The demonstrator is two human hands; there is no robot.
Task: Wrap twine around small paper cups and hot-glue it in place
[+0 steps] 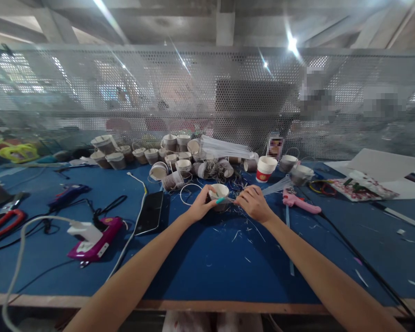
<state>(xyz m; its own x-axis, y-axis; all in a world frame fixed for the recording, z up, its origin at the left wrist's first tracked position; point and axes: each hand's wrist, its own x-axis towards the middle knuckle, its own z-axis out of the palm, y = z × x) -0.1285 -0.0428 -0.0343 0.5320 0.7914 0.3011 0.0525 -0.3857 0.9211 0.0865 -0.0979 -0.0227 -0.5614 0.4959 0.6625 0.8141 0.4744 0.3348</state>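
Note:
My left hand [201, 205] is closed round a small paper cup [220, 189] with a white inside and a greyish wrapped outside. A teal piece [220, 200] shows at the thumb; I cannot tell whether it is a nail or a cover. Just right of the cup, my right hand [252, 203] is pinched on what looks like a thin pale strip [231, 200] running to the cup's side. The fingers partly hide it. A white wire loop [190, 193] stands left of the cup. Loose grey strands [240, 210] lie under the right hand.
Several wrapped cups [174, 159] stand and lie behind. A red-and-white cup stack [265, 168], a pink glue gun [300, 202] and clear glue sticks [224, 148] are near. Leftward lie a phone [150, 213], a purple power strip [96, 240], cables and scissors [7, 219].

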